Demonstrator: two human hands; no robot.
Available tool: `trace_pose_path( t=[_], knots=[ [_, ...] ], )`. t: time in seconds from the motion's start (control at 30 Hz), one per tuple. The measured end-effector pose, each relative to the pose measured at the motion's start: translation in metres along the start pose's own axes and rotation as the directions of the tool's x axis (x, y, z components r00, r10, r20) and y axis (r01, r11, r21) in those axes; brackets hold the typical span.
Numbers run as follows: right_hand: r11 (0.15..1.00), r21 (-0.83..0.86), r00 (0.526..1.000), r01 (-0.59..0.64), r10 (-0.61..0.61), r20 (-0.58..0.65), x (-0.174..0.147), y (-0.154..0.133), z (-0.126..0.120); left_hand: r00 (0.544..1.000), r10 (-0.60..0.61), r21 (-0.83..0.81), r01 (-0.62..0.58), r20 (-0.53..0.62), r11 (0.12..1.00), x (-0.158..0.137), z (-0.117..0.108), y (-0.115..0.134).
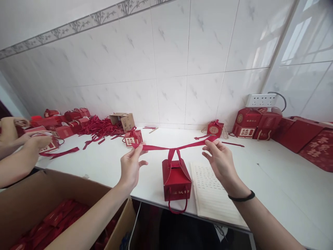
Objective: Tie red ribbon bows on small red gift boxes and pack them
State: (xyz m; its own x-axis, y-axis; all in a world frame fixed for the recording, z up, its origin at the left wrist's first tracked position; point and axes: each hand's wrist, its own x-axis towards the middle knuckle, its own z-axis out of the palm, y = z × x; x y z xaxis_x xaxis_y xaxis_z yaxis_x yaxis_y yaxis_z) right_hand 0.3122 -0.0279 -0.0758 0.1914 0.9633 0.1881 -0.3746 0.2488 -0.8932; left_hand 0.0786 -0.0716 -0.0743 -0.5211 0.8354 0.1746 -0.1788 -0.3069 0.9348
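Note:
A small red gift box (177,180) with a rope handle hanging down its front stands near the table's front edge. A red ribbon (158,148) passes through its top and crosses just above it. My left hand (131,165) pinches one end of the ribbon, drawn out to the left. The other end is held between thumb and fingers of my right hand (221,159), so both halves stretch nearly level. Behind my left hand sits a red box (133,138) with a ribbon on top. Farther back, beyond my right hand, is another red box (215,128).
An open notebook (208,194) lies beside the gift box. At left, a co-worker's hands (31,142) hold a red box near a ribbon pile (101,126). A cardboard carton (91,185) full of red items stands front left. A power strip (261,100) rests on boxes at right.

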Motion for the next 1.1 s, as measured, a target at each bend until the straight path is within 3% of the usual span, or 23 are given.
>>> trace_pose_path(
  t=[0.23, 0.43, 0.57, 0.67, 0.73, 0.8, 0.87, 0.9, 0.97, 1.03, 1.1],
  knots=[
    [0.989, -0.141, 0.997, -0.040, 0.031, -0.066, -0.002, 0.009, -0.046, 0.991, -0.112, 0.101, 0.118, -0.070, 0.988, -0.006, -0.046, -0.012],
    [0.979, -0.173, 0.989, -0.111, 0.093, -0.113, -0.007, 0.020, -0.074, 0.984, -0.161, 0.166, 0.173, -0.082, 0.971, -0.009, -0.065, -0.018],
    [0.969, -0.186, 0.983, -0.160, 0.140, -0.115, -0.010, 0.030, -0.088, 0.987, -0.148, 0.243, 0.159, -0.065, 0.957, -0.009, -0.071, -0.023],
    [0.948, -0.262, 0.981, -0.182, 0.157, -0.112, -0.014, 0.032, -0.096, 0.987, -0.155, 0.445, 0.127, 0.028, 0.887, -0.002, -0.082, -0.023],
    [0.895, -0.428, 0.988, -0.123, 0.071, -0.134, -0.017, 0.029, -0.097, 0.978, -0.152, 0.634, 0.028, 0.142, 0.773, 0.006, -0.090, -0.020],
    [0.766, -0.640, 0.982, 0.058, -0.160, -0.102, -0.019, 0.023, -0.092, 0.968, -0.029, 0.759, -0.176, 0.248, 0.626, 0.013, -0.091, -0.013],
    [0.609, -0.747, 0.941, 0.266, -0.332, 0.064, -0.020, 0.018, -0.078, 0.922, 0.161, 0.783, -0.384, 0.351, 0.489, 0.017, -0.083, -0.006],
    [0.566, -0.752, 0.929, 0.336, -0.331, 0.167, -0.019, 0.015, -0.069, 0.891, 0.201, 0.767, -0.454, 0.408, 0.454, 0.017, -0.075, -0.003],
    [0.565, -0.733, 0.922, 0.378, -0.157, 0.355, -0.015, 0.014, -0.049, 0.857, 0.102, 0.718, -0.483, 0.505, 0.501, 0.012, -0.055, -0.001],
    [0.603, -0.734, 0.882, 0.311, 0.103, 0.459, -0.010, 0.016, -0.032, 0.811, -0.155, 0.696, -0.366, 0.564, 0.618, 0.006, -0.036, -0.003],
    [0.643, -0.738, 0.807, 0.205, 0.316, 0.499, -0.006, 0.019, -0.022, 0.724, -0.388, 0.706, -0.192, 0.570, 0.681, 0.000, -0.024, -0.008]
  ],
)
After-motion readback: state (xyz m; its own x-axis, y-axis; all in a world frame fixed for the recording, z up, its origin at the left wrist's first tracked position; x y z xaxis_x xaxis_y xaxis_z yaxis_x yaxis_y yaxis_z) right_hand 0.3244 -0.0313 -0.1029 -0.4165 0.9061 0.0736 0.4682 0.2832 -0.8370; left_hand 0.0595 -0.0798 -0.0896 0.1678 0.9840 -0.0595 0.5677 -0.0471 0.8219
